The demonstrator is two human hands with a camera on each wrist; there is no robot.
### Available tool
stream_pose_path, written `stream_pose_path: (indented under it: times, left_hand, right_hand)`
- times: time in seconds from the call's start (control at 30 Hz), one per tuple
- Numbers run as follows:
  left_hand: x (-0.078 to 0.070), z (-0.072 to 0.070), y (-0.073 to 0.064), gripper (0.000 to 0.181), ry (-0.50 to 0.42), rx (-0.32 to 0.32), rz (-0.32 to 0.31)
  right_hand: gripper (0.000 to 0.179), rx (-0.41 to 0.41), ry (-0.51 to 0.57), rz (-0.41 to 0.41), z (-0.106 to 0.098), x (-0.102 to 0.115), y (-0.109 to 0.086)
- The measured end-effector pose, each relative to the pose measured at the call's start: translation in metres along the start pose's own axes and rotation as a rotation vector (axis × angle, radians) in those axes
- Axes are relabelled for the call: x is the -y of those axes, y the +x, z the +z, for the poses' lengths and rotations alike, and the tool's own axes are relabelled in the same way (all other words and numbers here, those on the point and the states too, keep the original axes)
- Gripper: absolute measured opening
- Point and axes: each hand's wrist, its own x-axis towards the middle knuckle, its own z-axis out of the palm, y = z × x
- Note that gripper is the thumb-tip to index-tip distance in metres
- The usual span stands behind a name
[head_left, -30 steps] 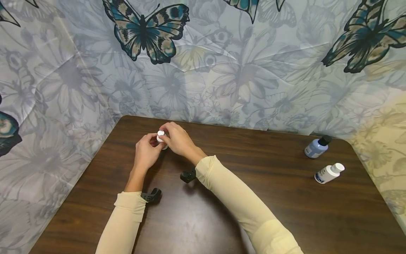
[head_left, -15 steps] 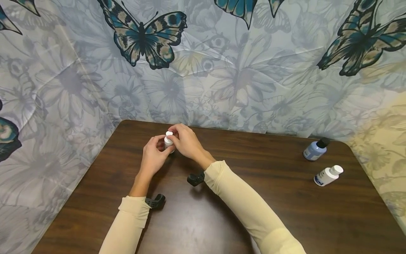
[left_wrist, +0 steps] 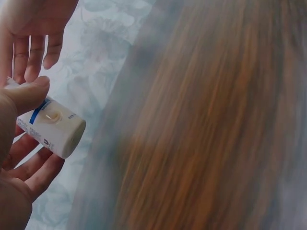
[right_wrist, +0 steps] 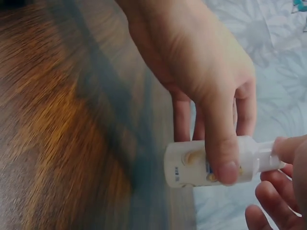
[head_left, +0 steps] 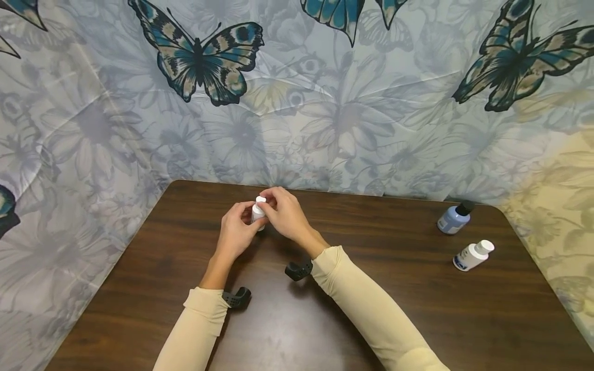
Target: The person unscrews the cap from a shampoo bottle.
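Observation:
A small white bottle (head_left: 256, 214) is between the two hands near the back of the table. My left hand (head_left: 235, 230) grips its body, thumb on one side and fingers on the other. In the right wrist view that thumb lies across the printed label of the bottle (right_wrist: 189, 170). The left wrist view shows the flat base of the bottle (left_wrist: 72, 139) facing away from the palm. At the other end, my right hand (head_left: 286, 215) pinches the white cap (right_wrist: 265, 159) between thumb and fingers. Part of the cap is hidden by these fingers.
A blue bottle with a black cap (head_left: 454, 219) stands at the right of the dark wooden table (head_left: 371, 242). Nearer stands another white bottle (head_left: 472, 256). A butterfly-patterned cloth (head_left: 348, 118) hangs right behind the table's back edge.
Both hands have moved to the right with the bottle between them. More of the bottle's body now shows below the cap. The two bottles at the right have stayed in place on the table.

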Motion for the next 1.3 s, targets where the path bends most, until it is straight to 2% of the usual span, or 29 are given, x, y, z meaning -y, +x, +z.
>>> stream_pose_path:
  times: [0.33,0.63,0.77,0.87,1.07,1.3]
  left_hand:
    - [-0.017,0.026,-0.001,0.039,-0.04,0.018,0.055]
    - [-0.034,0.055,-0.001,0.044,-0.088,0.065,0.042]
    - [-0.043,0.069,-0.001,0.047,-0.124,0.069,0.058]
    - [-0.049,0.078,-0.001,0.048,-0.148,0.06,0.075]
    - [-0.062,0.094,-0.001,0.049,-0.207,0.039,0.087]
    - [-0.077,0.11,-0.003,0.045,-0.264,0.037,0.079]
  right_hand:
    - [0.03,-0.112,0.052,0.03,-0.017,-0.018,-0.018]
    - [0.028,-0.22,0.062,0.046,-0.042,-0.024,-0.034]
    - [0.029,-0.279,0.052,0.064,-0.056,-0.024,-0.042]
    - [0.031,-0.307,0.074,0.118,-0.065,-0.024,-0.047]
    - [0.036,-0.349,0.159,0.284,-0.082,-0.024,-0.058]
    - [0.039,-0.41,0.153,0.302,-0.097,-0.023,-0.067]
